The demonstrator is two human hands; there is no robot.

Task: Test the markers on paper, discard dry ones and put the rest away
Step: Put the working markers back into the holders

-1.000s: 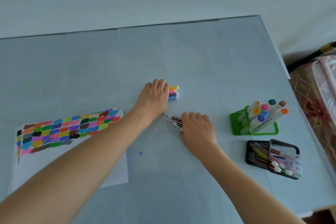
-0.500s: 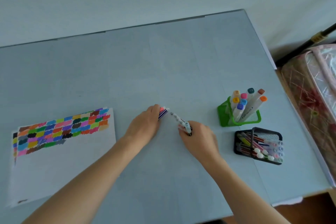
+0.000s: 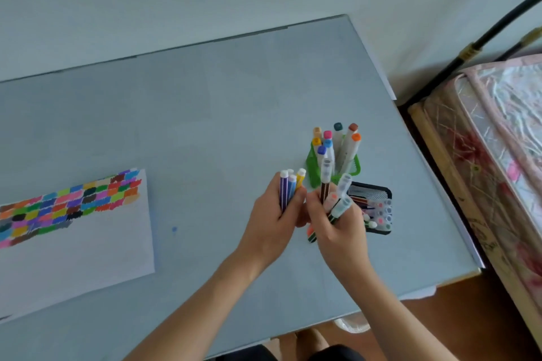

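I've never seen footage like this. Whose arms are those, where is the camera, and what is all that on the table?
No machine here: a person wears a camera on the head, looking down at their own arms. The left hand grips a bunch of thin markers; the right hand grips another bunch with clear caps. On the grey table lies a paper sheet covered in colour test patches. A green holder stands full of thick markers, and beside it a black mesh tray holds more thin ones.

no readable text, labels, brands or numbers anywhere in view
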